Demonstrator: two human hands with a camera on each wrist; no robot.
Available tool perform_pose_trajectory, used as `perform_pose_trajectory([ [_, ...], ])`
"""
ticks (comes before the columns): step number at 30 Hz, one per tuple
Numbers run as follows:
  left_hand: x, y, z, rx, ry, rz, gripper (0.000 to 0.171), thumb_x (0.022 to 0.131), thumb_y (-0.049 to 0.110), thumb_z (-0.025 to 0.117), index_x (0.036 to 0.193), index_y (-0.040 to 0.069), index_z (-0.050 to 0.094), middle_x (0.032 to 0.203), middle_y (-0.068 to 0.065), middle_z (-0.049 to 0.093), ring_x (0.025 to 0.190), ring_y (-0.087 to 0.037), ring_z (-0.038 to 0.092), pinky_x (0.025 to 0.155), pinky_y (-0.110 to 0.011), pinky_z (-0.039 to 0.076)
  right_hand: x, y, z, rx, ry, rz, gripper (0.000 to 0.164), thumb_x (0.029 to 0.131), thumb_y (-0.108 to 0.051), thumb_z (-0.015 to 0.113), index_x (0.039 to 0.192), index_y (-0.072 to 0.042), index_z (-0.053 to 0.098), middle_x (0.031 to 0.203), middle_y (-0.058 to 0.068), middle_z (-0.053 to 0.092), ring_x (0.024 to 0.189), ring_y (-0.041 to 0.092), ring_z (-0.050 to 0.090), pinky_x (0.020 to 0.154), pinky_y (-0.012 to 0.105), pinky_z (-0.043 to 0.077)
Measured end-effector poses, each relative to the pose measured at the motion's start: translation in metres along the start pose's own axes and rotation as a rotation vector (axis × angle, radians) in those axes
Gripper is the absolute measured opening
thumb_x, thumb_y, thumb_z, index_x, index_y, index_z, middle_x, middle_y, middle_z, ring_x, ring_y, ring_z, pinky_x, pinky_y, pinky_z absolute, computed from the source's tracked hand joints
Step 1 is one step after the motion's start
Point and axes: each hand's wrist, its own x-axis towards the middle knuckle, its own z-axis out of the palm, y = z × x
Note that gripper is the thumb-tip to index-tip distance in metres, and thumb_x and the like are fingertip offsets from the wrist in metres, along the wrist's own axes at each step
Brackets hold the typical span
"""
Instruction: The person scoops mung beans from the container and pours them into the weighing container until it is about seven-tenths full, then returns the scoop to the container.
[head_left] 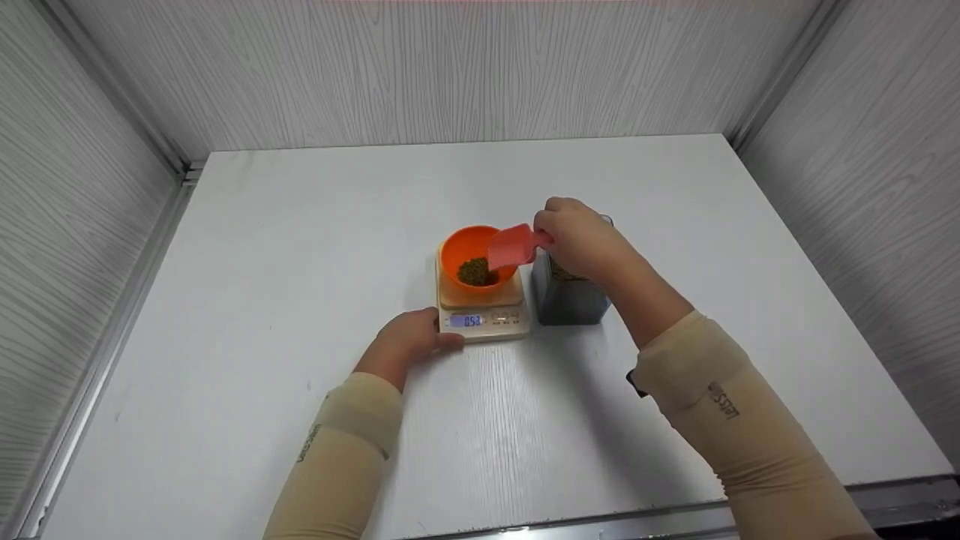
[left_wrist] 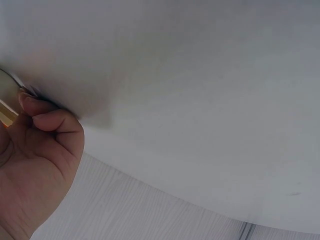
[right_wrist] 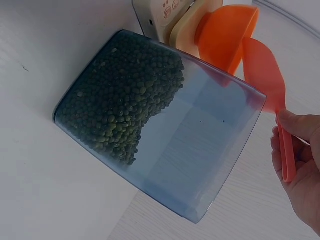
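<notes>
An orange bowl (head_left: 463,244) stands on a kitchen scale (head_left: 499,330) whose lit display has digits. A small heap of green beans (head_left: 474,271) lies in the bowl. My right hand (head_left: 576,236) grips the handle of a red scoop (right_wrist: 265,77), its blade tilted down over the bowl's right side. My left hand (head_left: 411,335) holds the scale's front left corner, thumb along the front edge; in the left wrist view the fingers (left_wrist: 50,120) are curled at its edge. Close to the scale's right side stands a clear bluish container (right_wrist: 200,145) with more green beans (right_wrist: 120,95) inside.
The white tabletop (head_left: 300,247) spreads around the scale and container. Grey wood-patterned panels (head_left: 450,75) rise at the back and on both sides. A metal rail (head_left: 645,525) runs along the table's front edge.
</notes>
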Motion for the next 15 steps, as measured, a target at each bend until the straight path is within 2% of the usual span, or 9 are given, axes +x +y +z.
perform_pose_trajectory([
  [7,0.001,0.001,0.001,0.006,0.000,-0.008,0.058,0.077,0.049,0.067,0.122,0.015,0.053,0.120,-0.005,0.057,0.109,-0.024,0.050,0.101,-0.043,0.032,0.000,0.003,0.002,0.019,0.020,-0.021,0.013,0.084,-0.006,0.061,0.097,-0.004,0.064,0.089,0.010,0.055,0.084,0.024,0.050,0.079,0.034,0.046],
  [15,0.001,0.001,0.001,-0.023,-0.010,-0.026,0.057,0.076,0.048,0.068,0.122,0.018,0.053,0.121,-0.004,0.056,0.111,-0.024,0.049,0.102,-0.045,0.030,-0.005,0.021,-0.001,0.206,0.019,0.067,0.014,0.086,-0.009,0.060,0.099,-0.006,0.063,0.092,0.007,0.055,0.084,0.022,0.051,0.080,0.035,0.047],
])
